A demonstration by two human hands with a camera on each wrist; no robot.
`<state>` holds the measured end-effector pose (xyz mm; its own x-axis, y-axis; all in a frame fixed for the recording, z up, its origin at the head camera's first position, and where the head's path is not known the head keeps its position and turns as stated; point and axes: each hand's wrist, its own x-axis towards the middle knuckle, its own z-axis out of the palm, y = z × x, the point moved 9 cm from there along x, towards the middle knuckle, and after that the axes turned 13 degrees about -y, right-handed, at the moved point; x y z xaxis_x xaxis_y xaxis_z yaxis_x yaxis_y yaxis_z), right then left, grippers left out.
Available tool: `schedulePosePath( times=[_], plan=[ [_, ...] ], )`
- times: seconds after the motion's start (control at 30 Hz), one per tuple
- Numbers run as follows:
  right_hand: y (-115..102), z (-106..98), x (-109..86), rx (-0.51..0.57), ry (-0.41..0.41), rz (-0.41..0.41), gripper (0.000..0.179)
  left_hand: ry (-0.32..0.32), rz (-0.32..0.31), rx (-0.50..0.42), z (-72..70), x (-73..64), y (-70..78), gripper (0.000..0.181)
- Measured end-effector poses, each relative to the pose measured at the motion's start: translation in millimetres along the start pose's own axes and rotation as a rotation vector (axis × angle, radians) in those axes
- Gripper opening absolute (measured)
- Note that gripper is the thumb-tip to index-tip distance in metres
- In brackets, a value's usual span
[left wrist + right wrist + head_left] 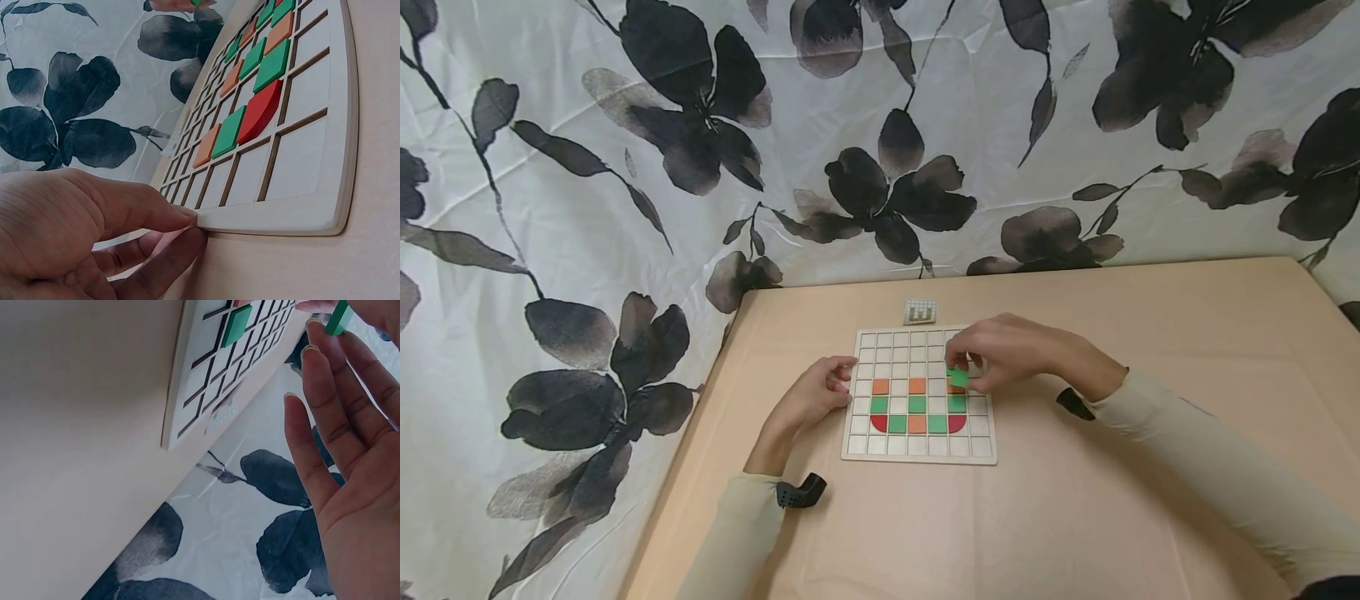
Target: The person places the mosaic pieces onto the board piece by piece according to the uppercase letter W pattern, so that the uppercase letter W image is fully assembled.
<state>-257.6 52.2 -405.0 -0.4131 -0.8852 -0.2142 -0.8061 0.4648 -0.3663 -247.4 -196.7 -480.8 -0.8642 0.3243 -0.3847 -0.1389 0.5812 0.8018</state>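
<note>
A white grid board (pixel 925 450) lies on the table, with orange, green and red tiles in some of its cells. My right hand (pixel 1011 350) is over the board's right side, pinching a green tile (pixel 337 317) at its fingertips. Beneath that hand another green tile (pixel 236 326) sits in a cell beside an orange one. My left hand (pixel 814 390) is at the board's left edge; in the left wrist view its thumb and finger pinch the rim. Along the lower rows are a red tile (pixel 259 112) with a rounded corner and green squares.
Beyond the board's far edge lies a small card (pixel 920 312) printed with a grid pattern. The light wooden table (pixel 1075 517) meets a white floral cloth (pixel 820 125) at its back and left. A dark strap device (pixel 801 492) is on the left wrist.
</note>
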Motion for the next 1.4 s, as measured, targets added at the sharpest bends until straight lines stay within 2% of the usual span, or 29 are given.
schedulePosePath(
  times=[0.47,0.97,1.4],
  plan=[
    [-2,-1,27.5,-0.004,0.015,-0.032,0.027,0.001,0.006,0.017,0.4,0.1,1.3,0.064],
    [-6,7,65.5,-0.048,-0.024,-0.049,0.019,-0.003,0.001,-0.022,0.2,0.9,-3.2,0.065],
    [-8,8,93.5,-0.104,-0.031,-0.053,0.022,-0.01,0.002,-0.027,-0.2,1.1,-2.6,0.064]
  ],
)
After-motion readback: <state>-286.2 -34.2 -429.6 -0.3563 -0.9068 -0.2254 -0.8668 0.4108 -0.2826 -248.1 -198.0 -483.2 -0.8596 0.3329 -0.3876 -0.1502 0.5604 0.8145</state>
